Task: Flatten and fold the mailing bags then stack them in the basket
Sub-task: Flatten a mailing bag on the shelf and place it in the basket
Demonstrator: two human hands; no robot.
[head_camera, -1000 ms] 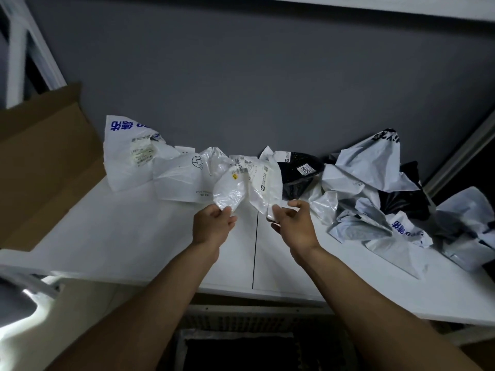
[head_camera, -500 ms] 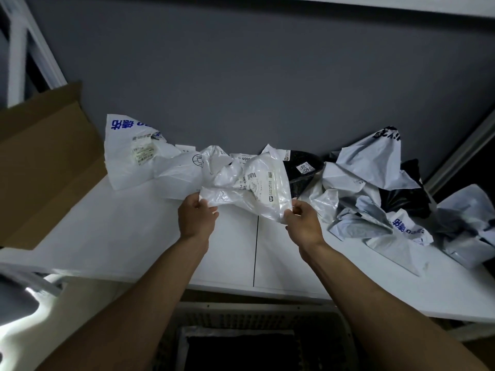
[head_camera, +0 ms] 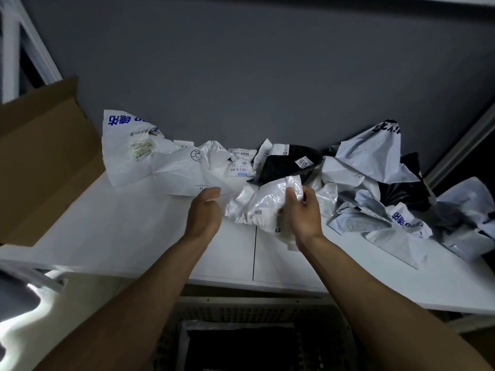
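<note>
Right hand [head_camera: 301,212]: clenched on the bag [head_camera: 257,207], thumb and fingers pinching its upper right fold.
Left hand [head_camera: 205,214]: fingers loosely curled just beside the bag's left edge; whether it grasps the plastic cannot be told.
Bag: white, crumpled, between the hands over the middle seam of the table [head_camera: 107,236], barcode label facing up.
Basket [head_camera: 241,310]: below the table's near edge, between the forearms; something dark lies inside.
Other bags: white bags [head_camera: 128,156] against the wall at left, black bag [head_camera: 284,164] just behind the held one, grey-and-black heap [head_camera: 375,167] at right.
Box [head_camera: 40,162]: brown cardboard, at the table's left end.
</note>
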